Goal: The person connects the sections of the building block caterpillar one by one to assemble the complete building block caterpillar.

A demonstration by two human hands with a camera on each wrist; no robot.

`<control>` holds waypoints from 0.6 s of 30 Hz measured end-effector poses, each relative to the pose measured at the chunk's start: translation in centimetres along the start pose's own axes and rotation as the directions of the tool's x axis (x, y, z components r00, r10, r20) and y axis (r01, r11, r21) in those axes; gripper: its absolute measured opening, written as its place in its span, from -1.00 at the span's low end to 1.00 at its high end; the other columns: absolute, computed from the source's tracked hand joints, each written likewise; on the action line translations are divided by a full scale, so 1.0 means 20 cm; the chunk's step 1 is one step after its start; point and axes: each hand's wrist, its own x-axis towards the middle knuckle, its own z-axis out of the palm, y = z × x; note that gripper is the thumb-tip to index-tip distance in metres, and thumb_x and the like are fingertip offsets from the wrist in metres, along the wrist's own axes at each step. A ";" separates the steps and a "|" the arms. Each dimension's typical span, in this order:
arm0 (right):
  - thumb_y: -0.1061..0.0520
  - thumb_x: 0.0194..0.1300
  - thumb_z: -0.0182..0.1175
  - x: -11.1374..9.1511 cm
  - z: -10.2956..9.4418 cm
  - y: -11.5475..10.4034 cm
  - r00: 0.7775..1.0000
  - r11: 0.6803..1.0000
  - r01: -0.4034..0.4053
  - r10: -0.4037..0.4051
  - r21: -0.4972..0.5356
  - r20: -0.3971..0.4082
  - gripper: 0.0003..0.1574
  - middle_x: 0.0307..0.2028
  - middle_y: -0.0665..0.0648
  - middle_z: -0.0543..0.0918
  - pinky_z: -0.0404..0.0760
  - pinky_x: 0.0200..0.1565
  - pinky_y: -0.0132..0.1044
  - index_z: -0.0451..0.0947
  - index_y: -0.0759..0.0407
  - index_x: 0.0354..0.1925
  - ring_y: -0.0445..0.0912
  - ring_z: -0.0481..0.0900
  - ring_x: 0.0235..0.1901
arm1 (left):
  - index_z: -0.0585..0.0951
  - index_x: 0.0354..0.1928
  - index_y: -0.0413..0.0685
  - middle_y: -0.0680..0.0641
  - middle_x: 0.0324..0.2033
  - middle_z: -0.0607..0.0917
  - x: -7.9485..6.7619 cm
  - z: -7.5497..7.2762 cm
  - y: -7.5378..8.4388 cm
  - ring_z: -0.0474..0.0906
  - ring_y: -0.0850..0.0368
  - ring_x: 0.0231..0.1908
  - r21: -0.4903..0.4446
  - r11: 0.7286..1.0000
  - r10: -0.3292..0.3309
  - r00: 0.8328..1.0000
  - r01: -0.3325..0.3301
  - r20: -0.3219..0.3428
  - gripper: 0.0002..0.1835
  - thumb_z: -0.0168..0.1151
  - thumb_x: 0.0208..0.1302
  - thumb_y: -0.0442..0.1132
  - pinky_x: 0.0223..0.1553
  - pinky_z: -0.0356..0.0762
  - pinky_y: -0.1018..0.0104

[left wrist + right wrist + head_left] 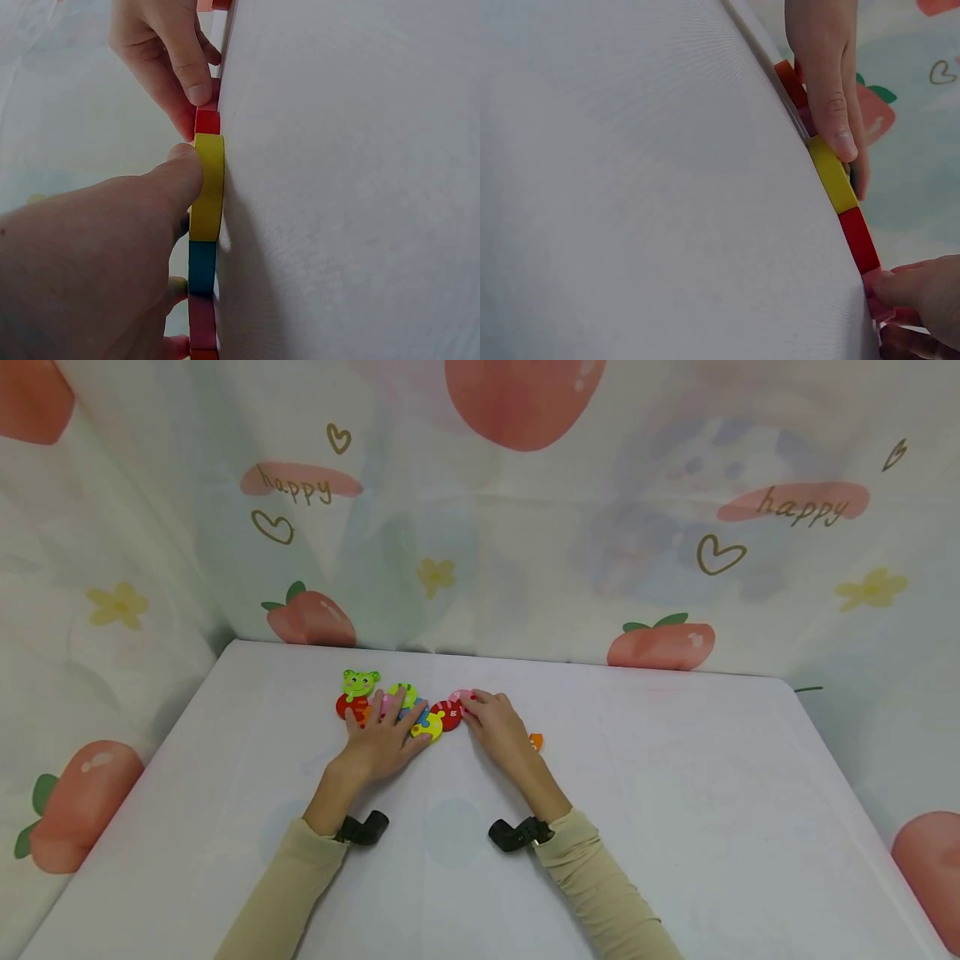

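A row of coloured jigsaw pieces forms a caterpillar, with a green smiling head (362, 682) at its left end. My left hand (375, 748) lies over the middle of the row with fingers spread, its thumb touching the yellow piece (209, 187). Some pieces beneath those fingers are partly hidden. At the right end, my right hand (495, 725) pinches a pink piece (458, 695) between thumb and fingers. That pink piece meets the red piece (859, 240), which adjoins the yellow one. Blue (202, 268) and mauve-pink edges continue the row in the left wrist view.
An orange piece (536, 741) lies apart, partly hidden behind the right forearm. The white tabletop (675, 810) reaches back to a patterned cloth wall (510, 577), and another cloth wall (90, 685) stands along the left side.
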 end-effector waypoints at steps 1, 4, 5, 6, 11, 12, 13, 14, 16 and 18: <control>0.05 0.34 0.21 0.00 0.00 0.00 1.000 1.000 -0.002 0.002 -0.001 -0.001 -0.52 0.23 0.21 0.56 0.63 0.11 -0.19 0.54 0.10 0.21 0.08 0.53 0.08 | 0.03 0.52 0.32 -0.13 0.55 -0.09 0.00 0.00 0.00 -0.32 -0.32 0.52 -0.002 1.000 0.001 1.000 -0.001 -0.002 -0.26 -0.11 0.38 0.30 0.29 -0.26 -0.59; 0.06 0.35 0.20 -0.01 0.00 0.00 1.000 1.000 0.003 -0.003 -0.011 -0.003 -0.52 0.24 0.21 0.55 0.63 0.11 -0.18 0.53 0.09 0.22 0.08 0.52 0.10 | 0.03 0.52 0.32 -0.13 0.55 -0.09 0.00 0.00 0.00 -0.31 -0.33 0.52 -0.003 1.000 0.001 1.000 -0.001 -0.006 -0.26 -0.11 0.38 0.30 0.29 -0.25 -0.59; 0.06 0.35 0.20 -0.01 0.00 0.00 1.000 1.000 0.005 -0.005 -0.013 -0.002 -0.51 0.24 0.21 0.54 0.62 0.12 -0.17 0.53 0.09 0.22 0.09 0.52 0.10 | 0.03 0.52 0.33 -0.13 0.55 -0.09 0.00 0.00 0.00 -0.31 -0.33 0.52 -0.005 1.000 0.001 1.000 -0.001 -0.006 -0.26 -0.11 0.38 0.30 0.29 -0.25 -0.59; 0.06 0.35 0.20 -0.01 0.00 0.00 1.000 1.000 0.008 -0.008 -0.018 -0.001 -0.51 0.25 0.21 0.54 0.62 0.12 -0.17 0.53 0.09 0.22 0.09 0.52 0.10 | 0.03 0.52 0.33 -0.13 0.55 -0.09 0.00 0.00 0.00 -0.31 -0.33 0.52 -0.005 1.000 0.001 1.000 -0.001 -0.006 -0.26 -0.12 0.38 0.30 0.29 -0.25 -0.59; 0.05 0.37 0.18 0.00 -0.02 0.01 0.999 1.000 0.003 -0.003 -0.006 0.052 -0.47 0.29 0.20 0.49 0.57 0.19 -0.13 0.48 0.08 0.27 0.09 0.49 0.19 | 0.03 0.52 0.32 -0.12 0.55 -0.10 0.00 0.00 0.00 -0.31 -0.32 0.52 -0.006 1.000 -0.003 1.000 0.003 -0.002 -0.26 -0.12 0.38 0.30 0.29 -0.27 -0.59; 0.05 0.37 0.18 0.00 -0.03 0.01 0.998 1.000 -0.004 0.004 0.003 0.062 -0.46 0.31 0.20 0.48 0.55 0.22 -0.11 0.46 0.08 0.28 0.10 0.48 0.22 | 0.03 0.52 0.32 -0.13 0.55 -0.10 0.00 0.00 0.00 -0.31 -0.32 0.52 -0.005 1.000 -0.002 1.000 0.002 -0.002 -0.26 -0.12 0.38 0.29 0.29 -0.27 -0.59; 0.05 0.37 0.18 -0.01 -0.05 0.01 0.997 1.000 -0.014 0.012 0.015 0.074 -0.45 0.32 0.19 0.47 0.52 0.24 -0.09 0.45 0.08 0.30 0.10 0.46 0.25 | 0.03 0.52 0.32 -0.13 0.55 -0.10 0.00 0.00 0.00 -0.31 -0.32 0.52 -0.005 1.000 -0.001 1.000 0.001 -0.002 -0.26 -0.12 0.38 0.29 0.28 -0.27 -0.60; 0.04 0.37 0.18 -0.01 -0.06 0.02 0.996 0.999 -0.023 0.021 0.025 0.083 -0.43 0.33 0.18 0.45 0.50 0.27 -0.07 0.43 0.07 0.31 0.09 0.44 0.28 | 0.03 0.52 0.32 -0.12 0.56 -0.10 0.00 0.00 0.00 -0.32 -0.32 0.52 -0.006 1.000 -0.001 1.000 0.001 0.001 -0.26 -0.12 0.38 0.29 0.28 -0.27 -0.60; 0.03 0.37 0.18 -0.03 -0.10 0.03 0.995 0.999 -0.035 0.032 0.039 0.092 -0.40 0.35 0.18 0.43 0.45 0.31 -0.03 0.40 0.08 0.33 0.10 0.40 0.32 | 0.02 0.52 0.32 -0.12 0.56 -0.11 0.00 0.00 0.00 -0.33 -0.32 0.52 -0.005 1.000 0.000 1.000 0.000 0.007 -0.25 -0.12 0.37 0.30 0.28 -0.28 -0.60; 0.02 0.36 0.19 -0.05 -0.14 0.05 0.995 0.998 -0.037 0.032 0.051 0.094 -0.37 0.36 0.18 0.41 0.43 0.32 -0.01 0.37 0.08 0.35 0.09 0.37 0.35 | 0.01 0.52 0.32 -0.12 0.56 -0.12 0.00 0.00 0.00 -0.33 -0.32 0.52 -0.010 1.000 0.001 1.000 -0.001 0.009 -0.25 -0.11 0.37 0.30 0.28 -0.29 -0.60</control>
